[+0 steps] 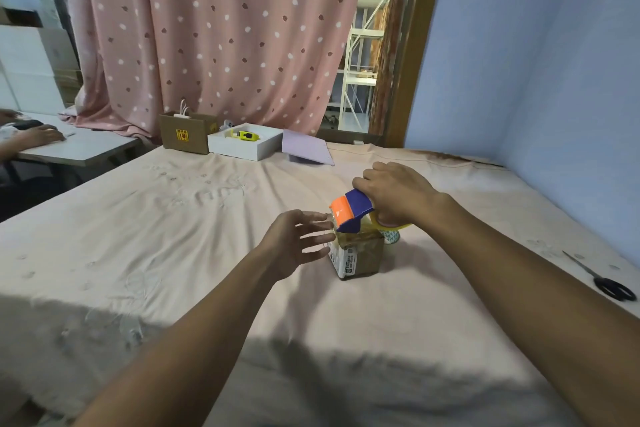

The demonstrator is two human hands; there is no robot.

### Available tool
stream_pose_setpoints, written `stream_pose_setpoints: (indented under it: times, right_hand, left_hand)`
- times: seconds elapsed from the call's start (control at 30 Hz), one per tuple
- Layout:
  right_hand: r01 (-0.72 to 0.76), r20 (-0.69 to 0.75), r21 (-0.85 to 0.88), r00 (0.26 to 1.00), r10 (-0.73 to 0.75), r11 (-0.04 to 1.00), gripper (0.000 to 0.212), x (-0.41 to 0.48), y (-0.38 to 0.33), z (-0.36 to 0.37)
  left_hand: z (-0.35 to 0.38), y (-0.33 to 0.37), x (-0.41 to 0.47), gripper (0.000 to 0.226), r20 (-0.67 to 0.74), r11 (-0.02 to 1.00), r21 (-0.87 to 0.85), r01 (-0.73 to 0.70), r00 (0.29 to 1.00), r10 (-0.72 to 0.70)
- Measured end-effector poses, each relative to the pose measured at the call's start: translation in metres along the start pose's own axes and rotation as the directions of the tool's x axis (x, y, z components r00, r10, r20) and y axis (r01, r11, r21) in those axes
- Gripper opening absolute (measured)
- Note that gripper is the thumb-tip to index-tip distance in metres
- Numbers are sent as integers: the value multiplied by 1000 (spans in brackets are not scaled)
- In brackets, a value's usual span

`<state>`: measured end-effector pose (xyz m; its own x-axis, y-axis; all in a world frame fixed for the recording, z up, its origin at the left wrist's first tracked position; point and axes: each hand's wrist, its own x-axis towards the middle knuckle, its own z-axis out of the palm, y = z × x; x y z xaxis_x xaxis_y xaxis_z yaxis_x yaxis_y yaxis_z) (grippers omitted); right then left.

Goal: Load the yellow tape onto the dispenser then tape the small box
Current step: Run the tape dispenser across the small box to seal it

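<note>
A small brown cardboard box (363, 258) with a white label on its left side stands on the cloth-covered table, right of centre. Above its top, my right hand (394, 196) grips a blue and orange tape dispenser (349, 210), tilted with its orange end toward the box's left edge. The yellow tape roll (393, 226) sits in the dispenser under my palm, mostly hidden. My left hand (299, 243) is open, fingers spread, fingertips at the box's left side; whether they touch it I cannot tell.
Black scissors (606, 282) lie near the table's right edge. At the back stand a brown carton (185, 135), a white tray (242, 146) holding a yellow tool, and a lilac lid (306, 149). Another person's hand (41, 135) rests on a desk at left.
</note>
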<state>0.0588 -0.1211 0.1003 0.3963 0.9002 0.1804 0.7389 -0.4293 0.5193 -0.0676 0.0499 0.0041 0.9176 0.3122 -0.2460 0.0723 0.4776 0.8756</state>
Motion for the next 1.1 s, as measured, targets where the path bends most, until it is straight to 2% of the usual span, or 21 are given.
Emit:
stream_pose_setpoints:
  times: [0.1,0.17,0.23,0.37,0.5,0.6,0.7,0.77,0.8,0.87,0.9,0.93,1.0,1.07,1.1]
  right_hand:
    - [0,15,6,1000,0,1000,51,-1,3,0]
    - [-2,18,11,1000,2,1000,52,-1,4,0]
    - [-1,13,11,1000,0,1000,52,-1,5,-1]
    - [0,9,-6,1000,0,1000,52,-3,9,0]
    - [-18,13,-16,1000,19,1000,53,-6,17,2]
    - [-34,8,-8,999,34,999,45,-8,21,4]
    - [-55,39,20,998,54,998,48,-9,25,9]
    - [-72,56,42,996,70,996,52,-8,26,12]
    - [-75,56,46,996,72,996,52,-8,27,13]
    - [-74,46,51,996,71,996,50,-6,26,15]
    - [-71,43,52,997,69,996,49,-5,26,15]
    - [-67,38,49,997,66,997,49,-3,25,15]
    - [-57,33,38,998,56,998,50,1,25,15]
    - [-38,24,25,999,37,999,51,5,26,14]
    - [-23,20,11,1000,23,1000,50,7,26,15]
  left_hand:
    - [-2,0,2,23,40,1000,-18,20,999,-19]
    - [-2,-2,4,24,42,999,44,5,999,-7]
    - [0,-6,5,23,41,995,88,-48,998,44]
    - [-1,-14,7,12,-7,990,50,-136,991,136]
    - [-10,-24,8,10,-108,963,25,-270,956,271]
    - [-13,-28,6,16,-85,884,206,-419,892,443]
    - [-16,-29,7,25,39,724,427,-542,811,584]
    - [-21,-30,10,21,122,540,600,-590,735,667]
    - [-24,-31,12,20,190,390,685,-615,668,719]
    - [-30,-33,17,19,382,0,786,-619,485,787]
    - [-32,-34,19,19,462,-159,797,-583,417,783]
    - [-34,-34,20,19,519,-274,793,-544,366,772]
    - [-38,-35,25,18,594,-423,770,-478,292,750]
    - [-40,-40,31,18,628,-491,756,-433,268,731]
    - [-41,-44,33,19,626,-494,760,-422,274,730]
